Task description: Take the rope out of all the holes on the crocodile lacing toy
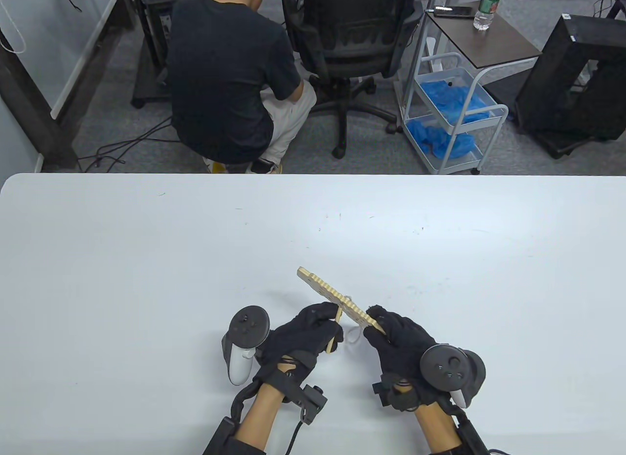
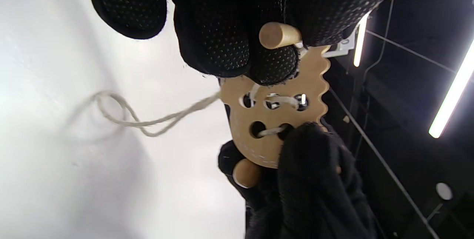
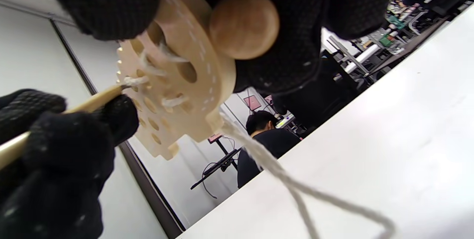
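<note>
The wooden crocodile lacing toy is held on edge above the white table, its far end pointing up-left. My right hand grips its near end, where a round wooden knob shows. My left hand pinches the wooden lacing needle against the toy's side. White rope still runs through several holes near the right hand's end. A loose loop of rope hangs from the toy's edge down to the table. Farther holes look empty.
A person in a black shirt crouches beyond the table's far edge, beside an office chair and a white cart with blue items. The toy hangs near the table's front edge.
</note>
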A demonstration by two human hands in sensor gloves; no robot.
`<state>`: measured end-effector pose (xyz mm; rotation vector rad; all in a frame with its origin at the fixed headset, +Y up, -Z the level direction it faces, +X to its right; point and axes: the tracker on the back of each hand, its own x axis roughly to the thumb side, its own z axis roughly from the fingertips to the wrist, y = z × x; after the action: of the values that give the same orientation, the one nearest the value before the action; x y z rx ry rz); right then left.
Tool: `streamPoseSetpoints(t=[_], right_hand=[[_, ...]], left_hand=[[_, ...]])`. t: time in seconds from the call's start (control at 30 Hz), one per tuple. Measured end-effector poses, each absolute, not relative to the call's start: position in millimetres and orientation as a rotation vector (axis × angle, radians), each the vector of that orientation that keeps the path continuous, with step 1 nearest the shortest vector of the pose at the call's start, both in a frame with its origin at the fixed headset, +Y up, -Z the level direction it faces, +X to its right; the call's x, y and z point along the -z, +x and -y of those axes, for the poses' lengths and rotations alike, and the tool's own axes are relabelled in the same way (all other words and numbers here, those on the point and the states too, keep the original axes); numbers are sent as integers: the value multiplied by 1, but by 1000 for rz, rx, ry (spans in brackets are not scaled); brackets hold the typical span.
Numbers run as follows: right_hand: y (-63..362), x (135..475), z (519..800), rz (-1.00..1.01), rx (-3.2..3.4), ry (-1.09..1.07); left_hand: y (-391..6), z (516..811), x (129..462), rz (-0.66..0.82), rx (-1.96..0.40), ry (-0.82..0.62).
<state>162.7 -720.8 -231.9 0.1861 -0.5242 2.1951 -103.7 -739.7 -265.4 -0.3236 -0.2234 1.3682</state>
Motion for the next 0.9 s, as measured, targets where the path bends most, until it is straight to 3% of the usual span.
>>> streamPoseSetpoints(t=[0.37, 0.9], right_hand=[[181, 241, 737, 394, -1947, 4], [192, 246, 744, 343, -1913, -79]], left_hand=[[-100, 737, 266, 304, -1409, -350], [-125, 738, 267, 69, -1277, -175]])
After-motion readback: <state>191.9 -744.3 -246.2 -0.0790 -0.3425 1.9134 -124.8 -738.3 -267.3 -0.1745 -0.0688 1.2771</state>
